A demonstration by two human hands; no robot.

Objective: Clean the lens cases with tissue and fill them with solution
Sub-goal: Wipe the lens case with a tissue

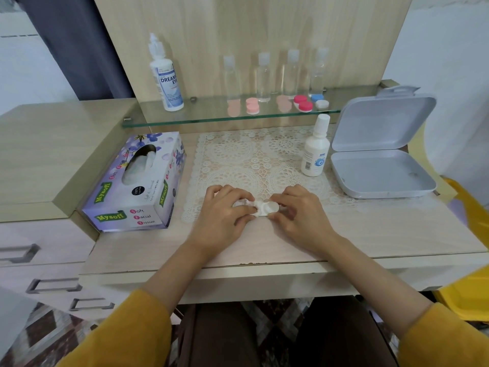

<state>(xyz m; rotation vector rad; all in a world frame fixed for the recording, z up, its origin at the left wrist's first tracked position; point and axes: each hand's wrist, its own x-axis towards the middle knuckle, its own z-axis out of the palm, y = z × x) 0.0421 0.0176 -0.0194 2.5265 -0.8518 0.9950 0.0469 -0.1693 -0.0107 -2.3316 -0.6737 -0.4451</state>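
A white lens case (266, 208) lies on the front edge of the lace mat (254, 160). My left hand (225, 215) pinches its left end and my right hand (300, 214) pinches its right end, fingers curled round it. The left half of the case is hidden under my fingers. A purple tissue box (137, 181) stands to the left of the mat. A small white solution bottle (316, 148) stands upright at the mat's right side. On the glass shelf (185, 119) behind stand a larger solution bottle (165, 78) and pink (252, 105), red (303, 103) and blue-white (319, 100) lens cases.
An open grey plastic box (381, 160) sits at the right of the desk. Several clear small bottles (263, 78) line the back of the shelf. Drawers with metal handles (53, 284) are at the left. Something yellow (471, 234) lies at the right edge.
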